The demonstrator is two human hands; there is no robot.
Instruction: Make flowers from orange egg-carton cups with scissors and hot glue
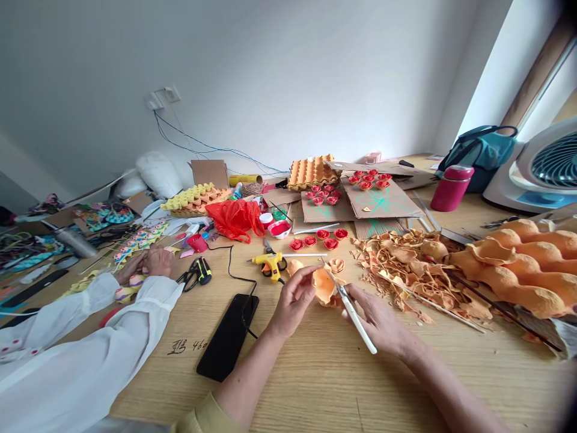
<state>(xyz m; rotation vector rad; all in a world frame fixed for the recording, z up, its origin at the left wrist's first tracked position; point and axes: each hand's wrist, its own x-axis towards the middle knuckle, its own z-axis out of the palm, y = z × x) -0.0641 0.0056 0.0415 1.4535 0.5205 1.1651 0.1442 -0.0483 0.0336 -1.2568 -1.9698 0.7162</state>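
My left hand [293, 300] is closed in a pinch on an orange piece of egg carton [325, 286], held just above the wooden table [315, 373]. My right hand [376, 319] is closed on white-handled scissors [351, 310], whose blades reach up against the carton piece. A small orange cut cup [336, 264] lies just behind it, and a yellow glue gun [270, 263] sits left of that.
A heap of orange carton scraps [406, 270] and an orange egg tray [527, 264] lie to the right. Red paper roses [322, 237] sit on cardboard behind. A black phone [228, 335] lies at the left, beside another person's white-sleeved arms [90, 343]. A fan [541, 168] and a red flask [452, 187] stand at the right.
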